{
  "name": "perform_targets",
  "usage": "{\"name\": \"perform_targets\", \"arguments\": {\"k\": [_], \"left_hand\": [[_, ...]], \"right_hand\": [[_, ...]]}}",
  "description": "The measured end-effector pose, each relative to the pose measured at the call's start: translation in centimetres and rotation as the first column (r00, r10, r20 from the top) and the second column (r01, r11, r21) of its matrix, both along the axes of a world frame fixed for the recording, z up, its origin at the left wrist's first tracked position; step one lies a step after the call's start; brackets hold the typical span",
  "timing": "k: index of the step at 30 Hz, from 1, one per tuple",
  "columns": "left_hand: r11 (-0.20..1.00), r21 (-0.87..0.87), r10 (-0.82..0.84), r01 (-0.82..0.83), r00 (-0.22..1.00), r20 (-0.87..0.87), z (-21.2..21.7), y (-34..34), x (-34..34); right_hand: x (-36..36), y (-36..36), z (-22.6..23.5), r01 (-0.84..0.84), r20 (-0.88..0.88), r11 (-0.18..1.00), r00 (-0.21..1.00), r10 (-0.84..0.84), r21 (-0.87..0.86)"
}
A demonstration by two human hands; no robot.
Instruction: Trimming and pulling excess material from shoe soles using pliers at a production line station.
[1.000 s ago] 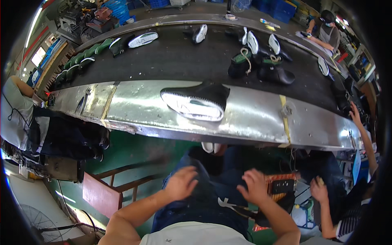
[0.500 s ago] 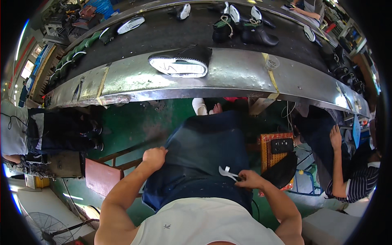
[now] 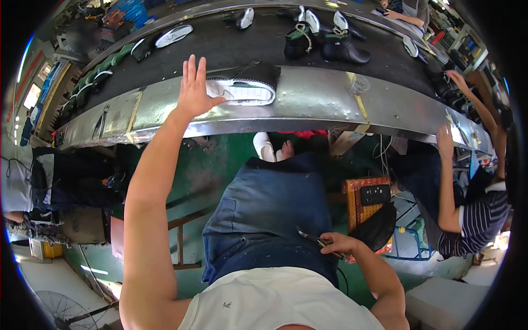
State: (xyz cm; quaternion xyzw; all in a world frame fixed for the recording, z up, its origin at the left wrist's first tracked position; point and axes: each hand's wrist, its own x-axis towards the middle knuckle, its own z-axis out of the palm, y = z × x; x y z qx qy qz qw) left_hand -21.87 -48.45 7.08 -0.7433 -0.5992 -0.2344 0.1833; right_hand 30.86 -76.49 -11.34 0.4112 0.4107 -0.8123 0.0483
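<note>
My left hand (image 3: 193,91) is stretched out over the metal edge of the bench, fingers spread. Its thumb overlaps the toe side of a black shoe (image 3: 263,77) lying on its side, white sole facing me; whether they touch I cannot tell. Low over my lap, my right hand (image 3: 340,245) is closed around the handles of metal pincers (image 3: 308,235), their jaws pointing to the left. Below them spreads the dark blue cloth (image 3: 269,192) that covers my legs.
A dark belt (image 3: 181,58) runs behind the metal edge (image 3: 313,102), carrying several shoes, among them black shoes (image 3: 346,49) with lasts. A clear cup (image 3: 360,83) stands on the edge. At right are a co-worker's arm (image 3: 448,181) and a woven seat (image 3: 357,212) bearing a phone-like black object (image 3: 375,194).
My left hand has left the blue cloth and reached forward to the shoe, opening its fingers. The pincers have turned in my right hand. At right, a co-worker's arm now reaches over the bench.
</note>
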Motion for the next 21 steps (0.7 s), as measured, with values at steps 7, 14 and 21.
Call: {"name": "perform_targets", "arguments": {"k": [7,14,21], "left_hand": [[0.72,-0.686,0.032,-0.104,0.993,-0.116,3.5,2.5,1.9],[0.723,-0.69,0.366,-0.025,0.861,0.352,2.5,-6.2,5.5],[0.586,-0.675,0.141,0.448,0.764,0.63,-7.7,-25.5,11.0]], "right_hand": [[2.0,-1.5,-1.6,0.285,-0.102,0.954,0.95,-0.294,-0.097],[0.4,2.9,1.1,0.463,-0.144,0.875,0.865,-0.481,-0.14],[0.7,4.3,-0.1,0.646,-0.109,0.706,0.71,-0.695,-0.291]]}}
